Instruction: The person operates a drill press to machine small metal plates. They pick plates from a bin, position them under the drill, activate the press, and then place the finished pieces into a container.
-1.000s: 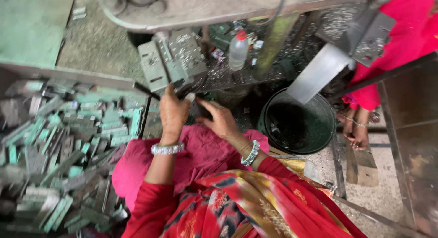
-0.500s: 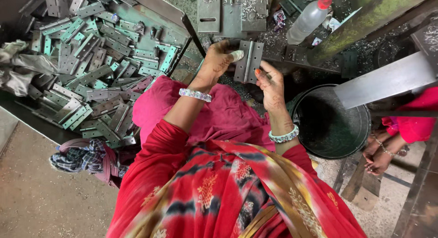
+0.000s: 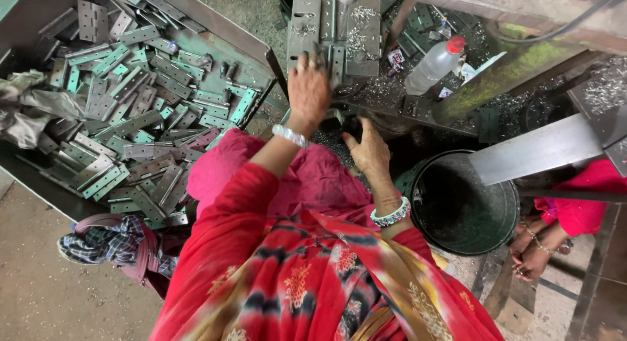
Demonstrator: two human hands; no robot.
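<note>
While my seat faces the press, the shallow metal tray (image 3: 215, 34) heaped with grey and green steel hinge plates (image 3: 124, 112) lies at my left, close enough, I judge, to feed from without leaning. Its raised rim runs diagonally toward the machine and ends just beside my left wrist, so the lane on that side is narrow. A checked cloth bundle (image 3: 108, 240) sits on the floor below the tray's near corner.

My left hand (image 3: 308, 89) reaches forward with fingers spread and pressed flat on the grey steel hinge plate on the press bed (image 3: 305, 27); it lies against the fixture, probably to keep it square under the tool. My right hand (image 3: 367, 151) hangs lower, loosely open and holding nothing, near the bed's front edge among metal shavings.

Further right, a clear plastic bottle with a red cap (image 3: 434, 65) lies tilted on the littered bed, well apart from my fingers. Below it stands a dark round bucket (image 3: 506, 213), just beside my right forearm, limiting that elbow's swing. Another person's hands (image 3: 532, 253) rest beyond the bucket.
</note>
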